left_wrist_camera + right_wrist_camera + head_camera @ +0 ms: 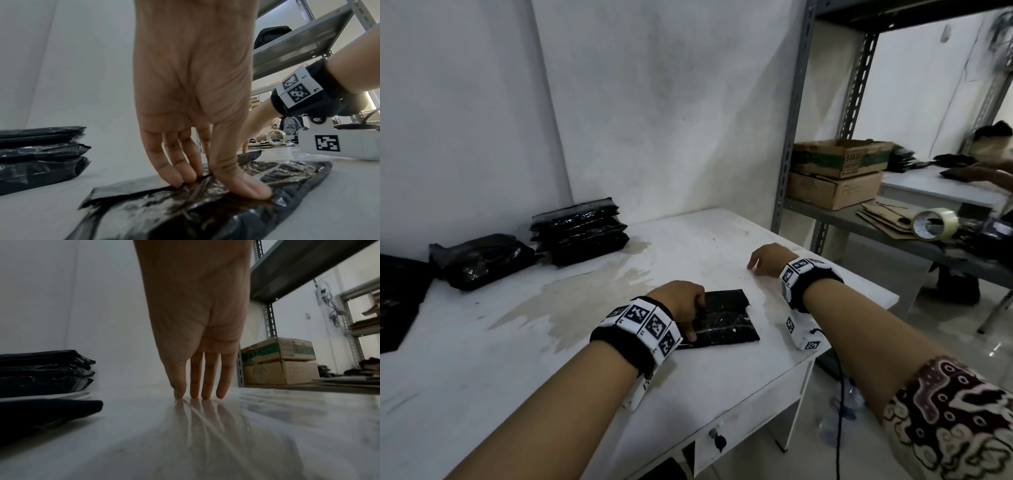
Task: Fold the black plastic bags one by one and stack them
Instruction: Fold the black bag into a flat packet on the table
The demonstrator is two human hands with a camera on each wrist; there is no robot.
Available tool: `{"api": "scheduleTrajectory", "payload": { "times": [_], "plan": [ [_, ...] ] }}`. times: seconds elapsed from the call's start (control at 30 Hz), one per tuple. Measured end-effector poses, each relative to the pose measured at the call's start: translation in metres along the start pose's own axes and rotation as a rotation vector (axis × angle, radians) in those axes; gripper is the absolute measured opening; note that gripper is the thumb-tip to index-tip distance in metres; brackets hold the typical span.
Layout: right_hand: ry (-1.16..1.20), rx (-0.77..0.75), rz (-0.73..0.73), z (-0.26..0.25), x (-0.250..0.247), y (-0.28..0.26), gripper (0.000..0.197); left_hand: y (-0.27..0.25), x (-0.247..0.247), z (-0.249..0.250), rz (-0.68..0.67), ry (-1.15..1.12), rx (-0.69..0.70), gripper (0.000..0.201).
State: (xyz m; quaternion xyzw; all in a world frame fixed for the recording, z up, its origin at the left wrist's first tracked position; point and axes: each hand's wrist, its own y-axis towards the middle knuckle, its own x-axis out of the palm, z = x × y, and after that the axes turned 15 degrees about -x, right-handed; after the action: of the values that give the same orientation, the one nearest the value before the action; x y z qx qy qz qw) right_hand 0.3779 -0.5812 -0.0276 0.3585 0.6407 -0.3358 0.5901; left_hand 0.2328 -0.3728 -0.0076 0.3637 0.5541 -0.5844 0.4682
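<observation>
A folded black plastic bag (pixel 726 322) lies on the white table (pixel 619 370) near its front edge. My left hand (pixel 688 305) is on the bag's left end. In the left wrist view the left hand (pixel 216 181) pinches a folded layer of the bag (pixel 205 211), thumb on top and fingertips tucked at the fold edge. My right hand (pixel 756 263) is to the right of the bag and apart from it. Its straight fingertips (pixel 205 395) touch the bare tabletop and hold nothing. A stack of folded black bags (pixel 580 233) stands at the back by the wall.
A bulky black bag (pixel 482 260) and flat black bags (pixel 397 294) lie at the table's left. A metal shelf rack (pixel 791 144) stands right of the table with two cardboard boxes (pixel 839 171) and a tape roll (pixel 933 224). The table's right edge is close to my right wrist.
</observation>
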Motion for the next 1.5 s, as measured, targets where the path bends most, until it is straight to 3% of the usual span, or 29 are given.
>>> {"api": "scheduleTrajectory", "payload": {
  "times": [0.17, 0.43, 0.7, 0.9, 1.03, 1.17, 1.27, 1.5],
  "plan": [
    [-0.075, -0.015, 0.040, -0.002, -0.006, 0.008, 0.012, 0.001, 0.000, 0.002, 0.011, 0.015, 0.014, 0.062],
    [-0.160, -0.075, -0.031, -0.007, -0.016, 0.013, 0.024, 0.003, 0.002, 0.002, 0.015, -0.019, 0.024, 0.046],
    [-0.383, -0.213, -0.120, 0.003, -0.006, 0.022, 0.026, 0.000, -0.001, 0.004, 0.018, 0.010, 0.027, 0.053],
    [-0.520, -0.337, -0.090, 0.012, -0.005, 0.019, 0.026, -0.001, 0.000, 0.004, 0.034, 0.020, 0.030, 0.048],
    [-0.400, -0.282, -0.047, 0.020, -0.003, 0.018, 0.024, -0.001, 0.000, 0.003, 0.026, -0.006, 0.023, 0.048],
    [-0.182, -0.205, 0.012, 0.016, -0.003, 0.018, 0.006, -0.001, 0.000, 0.005, 0.030, 0.012, 0.031, 0.046],
    [-0.118, -0.177, -0.001, 0.015, -0.004, 0.019, 0.016, -0.002, 0.000, 0.006, 0.027, 0.011, 0.024, 0.047],
    [-0.083, -0.228, 0.045, 0.015, -0.009, 0.020, 0.017, -0.002, 0.000, 0.005, 0.033, 0.007, 0.023, 0.047]
  ]
}}
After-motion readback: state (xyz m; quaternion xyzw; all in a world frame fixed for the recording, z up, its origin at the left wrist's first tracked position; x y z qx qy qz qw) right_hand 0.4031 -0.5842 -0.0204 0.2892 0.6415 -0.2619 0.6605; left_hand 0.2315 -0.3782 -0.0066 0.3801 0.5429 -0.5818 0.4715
